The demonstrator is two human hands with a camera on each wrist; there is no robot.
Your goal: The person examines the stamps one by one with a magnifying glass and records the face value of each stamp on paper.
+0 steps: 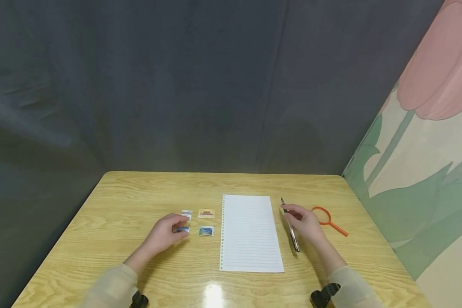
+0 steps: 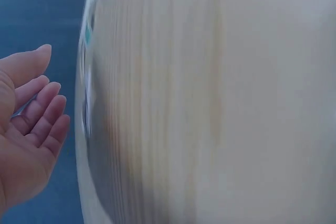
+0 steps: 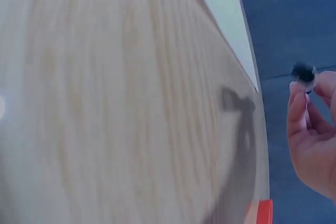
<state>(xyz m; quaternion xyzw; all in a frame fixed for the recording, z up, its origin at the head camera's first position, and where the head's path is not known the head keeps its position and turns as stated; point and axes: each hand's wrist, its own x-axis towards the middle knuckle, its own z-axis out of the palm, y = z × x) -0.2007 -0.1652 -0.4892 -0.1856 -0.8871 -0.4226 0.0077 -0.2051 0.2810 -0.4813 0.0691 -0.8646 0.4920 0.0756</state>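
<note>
My right hand [image 1: 305, 221] pinches a dark and silver pen [image 1: 293, 237] between thumb and fingers, just right of a lined sheet of paper [image 1: 250, 233]. In the right wrist view the pen's dark end [image 3: 303, 73] pokes out from the fingertips. My left hand [image 1: 166, 232] hovers over the left pair of several small stamps, its fingers loosely bent and holding nothing. It partly hides a blue stamp [image 1: 183, 229] and a pale stamp [image 1: 186, 212]. A yellow stamp [image 1: 206, 213] and a green-blue stamp [image 1: 206, 231] lie beside them. The left wrist view shows the relaxed hand [image 2: 31, 124].
An orange magnifying glass [image 1: 339, 229] lies right of my right hand. The wooden table [image 1: 138, 192] ends at a dark curtain [image 1: 215, 85] behind and a flower-patterned wall [image 1: 419, 171] at the right.
</note>
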